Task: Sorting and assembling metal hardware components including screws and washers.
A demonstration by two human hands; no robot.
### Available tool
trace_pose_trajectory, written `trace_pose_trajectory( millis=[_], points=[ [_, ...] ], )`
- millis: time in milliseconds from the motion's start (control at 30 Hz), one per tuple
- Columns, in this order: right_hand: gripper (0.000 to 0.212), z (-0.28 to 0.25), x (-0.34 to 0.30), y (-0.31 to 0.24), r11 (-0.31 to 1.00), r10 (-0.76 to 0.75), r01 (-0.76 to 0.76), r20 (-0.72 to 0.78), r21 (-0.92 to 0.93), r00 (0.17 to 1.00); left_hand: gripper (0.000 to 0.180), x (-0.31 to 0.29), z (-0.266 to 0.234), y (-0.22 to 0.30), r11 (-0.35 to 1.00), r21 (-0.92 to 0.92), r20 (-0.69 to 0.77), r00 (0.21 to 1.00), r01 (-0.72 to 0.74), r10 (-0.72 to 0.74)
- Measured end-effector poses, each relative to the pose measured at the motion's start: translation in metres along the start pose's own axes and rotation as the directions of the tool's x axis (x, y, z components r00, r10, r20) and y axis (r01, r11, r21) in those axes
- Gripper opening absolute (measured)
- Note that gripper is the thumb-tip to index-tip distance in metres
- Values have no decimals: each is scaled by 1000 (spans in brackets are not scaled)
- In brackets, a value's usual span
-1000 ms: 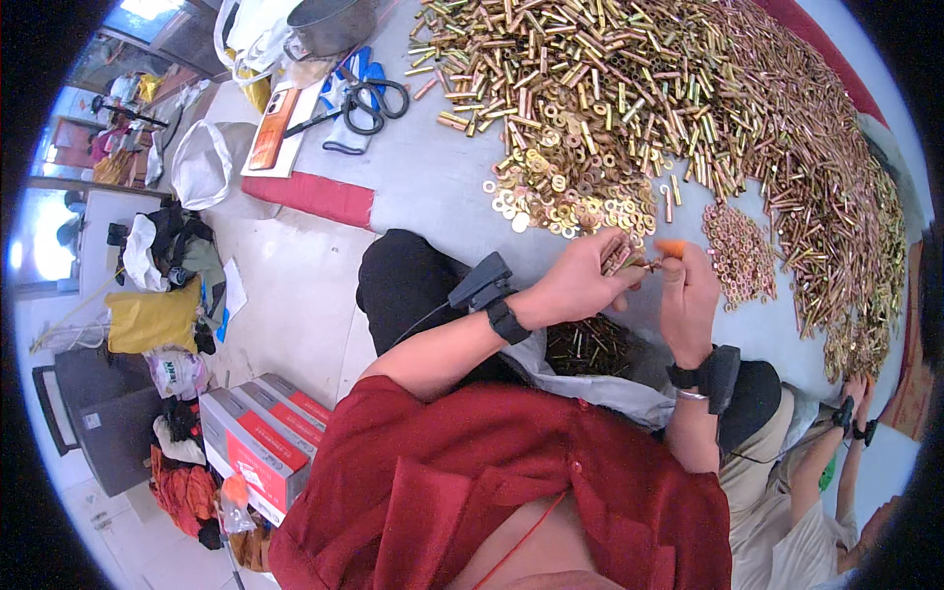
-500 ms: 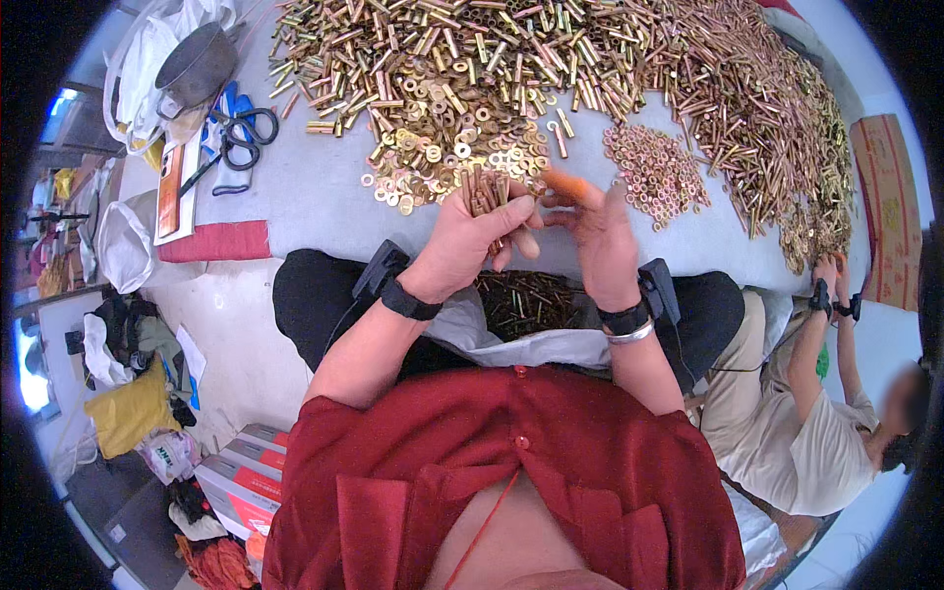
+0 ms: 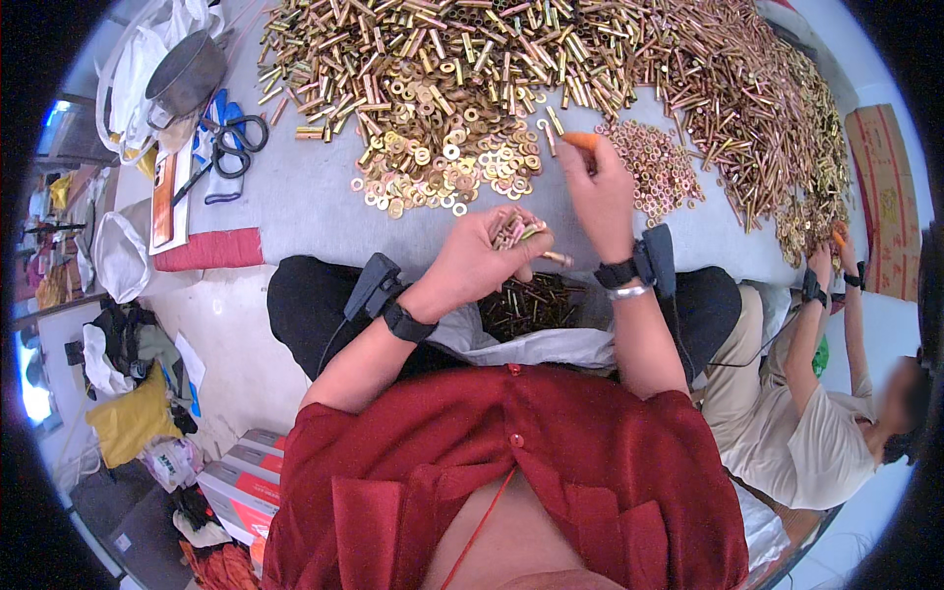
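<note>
My left hand (image 3: pixel 489 258) is closed around a bunch of slim gold-coloured metal pins (image 3: pixel 515 230); one sticks out past the fingers toward the right. It hovers above an opened white bag (image 3: pixel 565 350) between my legs, which holds many similar dark gold pieces (image 3: pixel 531 307). Farther out, my right hand (image 3: pixel 598 175) reaches over the table with thumb and index finger apart, an orange cover on one finger. Those fingertips are close to a loose metal sleeve (image 3: pixel 556 122); touching or not, I cannot tell. Flat gold washers (image 3: pixel 442 172) lie left of it, small rings (image 3: pixel 661 169) right.
A large heap of metal sleeves (image 3: pixel 472 49) covers the far table. At the left are scissors (image 3: pixel 232 147), a dark metal pot (image 3: pixel 185 75) and a red cloth strip (image 3: pixel 208 248). On the right, another person (image 3: pixel 801 423) works at the heap beside a cardboard box (image 3: pixel 883 202).
My hands have parted: the left came down toward the bag with its bunch, while the right moved forward to the loose sleeve. The other person's hands shifted slightly.
</note>
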State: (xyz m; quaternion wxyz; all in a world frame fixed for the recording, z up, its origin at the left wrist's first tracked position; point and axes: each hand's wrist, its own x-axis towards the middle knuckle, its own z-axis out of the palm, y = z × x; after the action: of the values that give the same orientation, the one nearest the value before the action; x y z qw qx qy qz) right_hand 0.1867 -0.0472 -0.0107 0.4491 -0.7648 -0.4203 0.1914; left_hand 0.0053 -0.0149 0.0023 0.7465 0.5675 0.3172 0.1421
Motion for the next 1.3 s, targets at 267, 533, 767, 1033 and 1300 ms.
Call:
trace_pose_trajectory(
  millis=[267, 533, 767, 1033, 1300],
  points=[
    [28, 9, 10, 19, 853, -382, 345, -16, -392, 924, 28, 1, -13, 10, 969, -221, -64, 990, 111, -128],
    [23, 5, -44, -17, 791, 72, -134, 127, 597, 989, 25, 3, -16, 7, 943, -301, -86, 980, 144, -177],
    [28, 10, -63, -11, 802, 54, -139, 162, 582, 985, 27, 2, -11, 7, 973, -181, -52, 987, 142, -153],
    [20, -3, -29, 5, 997, -67, 66, 36, 29, 997, 28, 4, -17, 3, 893, -390, 19, 971, 225, -237],
    [15, 10, -4, 22, 818, -473, 439, 1, -373, 881, 25, 7, -24, 4, 886, -447, -55, 985, 122, -163]
  ],
)
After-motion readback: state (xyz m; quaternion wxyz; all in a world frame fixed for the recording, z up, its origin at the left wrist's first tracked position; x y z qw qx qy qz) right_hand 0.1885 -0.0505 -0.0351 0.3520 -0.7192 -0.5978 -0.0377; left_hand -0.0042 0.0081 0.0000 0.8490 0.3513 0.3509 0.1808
